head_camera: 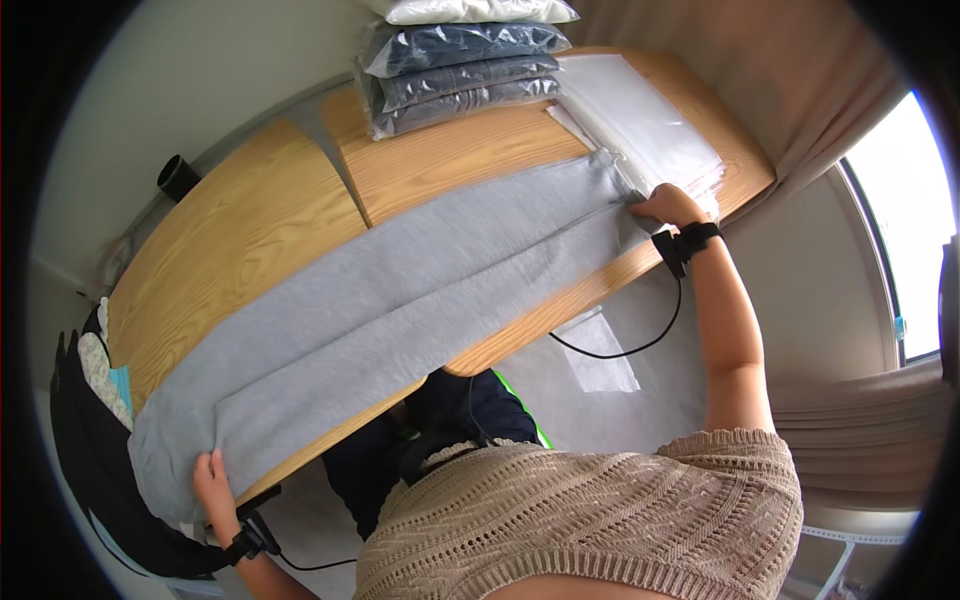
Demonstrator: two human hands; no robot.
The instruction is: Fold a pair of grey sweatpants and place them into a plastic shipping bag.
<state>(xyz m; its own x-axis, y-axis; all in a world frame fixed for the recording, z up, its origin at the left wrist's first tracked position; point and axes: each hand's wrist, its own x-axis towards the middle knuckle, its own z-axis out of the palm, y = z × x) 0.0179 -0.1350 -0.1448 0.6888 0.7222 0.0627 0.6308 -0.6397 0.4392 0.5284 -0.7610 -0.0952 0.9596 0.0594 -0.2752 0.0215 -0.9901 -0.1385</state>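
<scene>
A long light-grey cloth garment (390,300), probably trousers, lies stretched across the wooden table with one layer folded lengthwise over another. At its narrow right end, my right hand (670,206) grips the fabric near a stack of clear plastic bags (637,112). My left hand (214,484) is at the wide left end, fingers and thumb at the edge of the upper layer. Part of the garment hangs over the table's left end there. The fingertips of both hands are partly hidden against the cloth.
Several folded garments in clear bags (465,75) are piled at the back. A gap splits the wooden tabletop (247,202). Dark clothing (90,442) hangs at the left end. A black cup-like object (178,178) is beyond the far edge. Cables (637,352) trail from both wrist straps.
</scene>
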